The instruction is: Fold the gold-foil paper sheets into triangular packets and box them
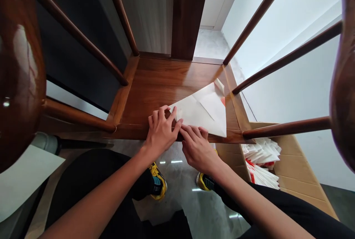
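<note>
1. The left hand (pixel 162 124) arches over the narrow end of the folded paper (pixel 203 111), its forefinger and thumb tips a little apart beside a small raised flap. The hand is probably there to steady that corner; whether the fingers pinch it, one cannot tell.
2. Just beside those fingertips, the right hand (pixel 197 144) lays its fingers close together along the near edge, apparently to keep the paper flat. Its thumb is hidden, so one cannot tell whether it clamps.
3. The folded paper widens rightward from the fingers, lying on the seat, which likely serves as a firm backing. A reddish patch and an upturned flap show at its far end.
4. Right of the fingers and lower, a cardboard box (pixel 295 161) holds folded white pieces (pixel 262 152), some red-marked, presumably within easy reach.
5. As for the surroundings, far left of the fingers lies a pale sheet (pixel 24 181); beyond it stands a dark panel (pixel 83 28).
6. Under and beyond the fingertips stretches the glossy brown wooden seat (pixel 155 87), with a broad wooden slat (pixel 188 13) behind and rounded spindles on both sides.
7. Below the fingers, yellow shoes rest on a shiny grey floor (pixel 180 179).
8. Far right of the fingers rises a white wall (pixel 302 83).
</note>
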### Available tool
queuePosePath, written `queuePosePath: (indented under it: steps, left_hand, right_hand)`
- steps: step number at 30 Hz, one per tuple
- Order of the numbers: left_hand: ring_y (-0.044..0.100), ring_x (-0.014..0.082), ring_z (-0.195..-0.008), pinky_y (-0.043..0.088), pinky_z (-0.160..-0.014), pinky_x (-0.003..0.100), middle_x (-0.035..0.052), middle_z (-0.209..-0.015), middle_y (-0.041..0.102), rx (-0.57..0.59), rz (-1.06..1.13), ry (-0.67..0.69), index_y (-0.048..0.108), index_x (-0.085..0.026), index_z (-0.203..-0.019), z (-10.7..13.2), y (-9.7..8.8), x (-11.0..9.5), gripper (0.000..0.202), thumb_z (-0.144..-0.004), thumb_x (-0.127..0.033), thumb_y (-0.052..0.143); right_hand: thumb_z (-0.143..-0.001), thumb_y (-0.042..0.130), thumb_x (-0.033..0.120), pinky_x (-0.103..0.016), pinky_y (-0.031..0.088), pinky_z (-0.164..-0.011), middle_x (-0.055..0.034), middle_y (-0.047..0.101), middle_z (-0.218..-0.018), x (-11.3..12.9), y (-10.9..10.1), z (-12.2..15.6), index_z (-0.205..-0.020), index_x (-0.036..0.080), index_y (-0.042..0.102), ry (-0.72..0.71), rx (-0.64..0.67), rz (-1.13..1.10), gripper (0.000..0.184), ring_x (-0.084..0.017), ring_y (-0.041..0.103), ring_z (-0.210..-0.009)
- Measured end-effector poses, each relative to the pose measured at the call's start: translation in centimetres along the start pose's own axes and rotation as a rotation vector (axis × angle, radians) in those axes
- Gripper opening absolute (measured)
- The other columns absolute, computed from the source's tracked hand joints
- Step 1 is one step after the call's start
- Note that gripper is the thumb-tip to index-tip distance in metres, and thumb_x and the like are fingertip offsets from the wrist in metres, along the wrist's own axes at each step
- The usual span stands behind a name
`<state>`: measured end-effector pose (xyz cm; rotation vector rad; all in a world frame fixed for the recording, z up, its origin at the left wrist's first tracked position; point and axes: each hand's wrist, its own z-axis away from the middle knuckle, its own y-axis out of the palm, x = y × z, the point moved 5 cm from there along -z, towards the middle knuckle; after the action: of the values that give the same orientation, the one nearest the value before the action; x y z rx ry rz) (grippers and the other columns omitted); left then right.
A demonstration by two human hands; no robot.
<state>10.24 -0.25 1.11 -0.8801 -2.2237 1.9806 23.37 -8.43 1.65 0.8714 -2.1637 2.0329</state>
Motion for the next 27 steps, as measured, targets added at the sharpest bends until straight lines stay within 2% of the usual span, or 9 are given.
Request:
queuePosePath:
  steps: [3,5,7,9,12,15,20,23,27]
  left_hand:
    - [0.055,0.0319,-0.114,0.049,-0.099,0.052,0.0138,-0.138,0.055,0.005,0.047,-0.009,0.061,-0.025,-0.148,-0.9,0.3,0.2,0.049,-0.104,-0.046,0.055]
    - [0.054,0.0313,-0.113,0.050,-0.100,0.051,0.0140,-0.135,0.055,-0.023,0.059,0.032,0.063,-0.024,-0.146,-1.4,0.3,0.3,0.050,-0.100,-0.044,0.062]
    - [0.054,0.0309,-0.112,0.051,-0.101,0.050,0.0142,-0.131,0.055,-0.061,0.067,0.083,0.065,-0.022,-0.143,-1.7,0.4,0.2,0.049,-0.097,-0.040,0.067]
    - [0.056,0.0288,-0.110,0.053,-0.101,0.047,0.0134,-0.126,0.055,-0.103,0.105,0.104,0.068,-0.020,-0.137,-1.9,0.3,0.2,0.041,-0.098,-0.033,0.067]
    - [0.059,0.0248,-0.110,0.055,-0.102,0.041,0.0121,-0.123,0.054,-0.154,0.202,0.090,0.069,-0.018,-0.132,-2.2,0.1,0.3,0.035,-0.098,-0.024,0.064]
    - [0.064,0.0226,-0.108,0.057,-0.101,0.038,0.0112,-0.122,0.054,-0.164,0.275,0.034,0.067,-0.017,-0.131,-2.3,-0.1,0.4,0.037,-0.095,-0.020,0.066]
    - [0.072,0.0262,-0.098,0.062,-0.086,0.039,0.0143,-0.125,0.062,-0.131,0.213,-0.116,0.055,-0.014,-0.139,-2.4,-0.1,0.5,0.050,-0.091,-0.019,0.066]
    - [0.075,0.0301,-0.093,0.060,-0.083,0.041,0.0119,-0.106,0.073,-0.079,0.122,-0.152,0.049,-0.013,-0.143,-2.6,0.0,0.6,0.052,-0.094,-0.022,0.062]
    - [0.078,0.0326,-0.084,0.058,-0.075,0.040,0.0085,-0.089,0.078,-0.026,0.007,-0.199,0.042,-0.017,-0.150,-2.7,0.1,1.0,0.054,-0.100,-0.029,0.057]
  right_hand:
    - [-0.099,0.042,0.011,-0.047,0.042,-0.107,-0.0105,0.072,-0.131,-0.5,-1.2,-1.9,-0.131,0.020,0.066,0.076,0.035,-0.256,0.041,-0.026,0.061,-0.120]
    - [-0.100,0.042,0.013,-0.040,0.048,-0.099,-0.0078,0.076,-0.115,-2.4,-2.0,-3.2,-0.118,0.021,0.071,0.189,-0.039,-0.401,0.035,-0.022,0.067,-0.105]
    - [-0.098,0.044,0.015,-0.037,0.052,-0.093,-0.0080,0.074,-0.111,-4.4,-2.4,-4.2,-0.112,0.020,0.073,0.269,-0.137,-0.454,0.032,-0.021,0.068,-0.099]
    - [-0.097,0.045,0.015,-0.036,0.052,-0.093,-0.0093,0.070,-0.115,-5.3,-2.1,-5.0,-0.110,0.020,0.075,0.261,-0.164,-0.425,0.034,-0.021,0.067,-0.099]
    - [-0.097,0.046,0.015,-0.036,0.052,-0.092,-0.0091,0.066,-0.114,-5.5,-1.3,-5.8,-0.114,0.023,0.078,0.231,-0.143,-0.372,0.037,-0.020,0.066,-0.096]
    - [-0.097,0.048,0.014,-0.035,0.052,-0.088,-0.0072,0.066,-0.108,-5.2,-1.2,-6.0,-0.114,0.025,0.080,0.260,-0.136,-0.348,0.038,-0.018,0.065,-0.088]
    - [-0.098,0.052,0.018,-0.036,0.050,-0.086,-0.0071,0.066,-0.114,-4.5,-1.3,-6.8,-0.117,0.030,0.081,0.261,-0.049,-0.184,0.037,-0.017,0.063,-0.082]
    - [-0.101,0.054,0.027,-0.034,0.048,-0.082,-0.0050,0.067,-0.107,-4.5,-1.4,-7.5,-0.116,0.032,0.081,0.315,-0.031,-0.175,0.031,-0.016,0.062,-0.076]
    - [-0.098,0.059,0.030,-0.033,0.044,-0.077,-0.0013,0.071,-0.096,-4.6,-1.7,-8.4,-0.104,0.031,0.080,0.400,0.005,-0.205,0.021,-0.016,0.063,-0.074]
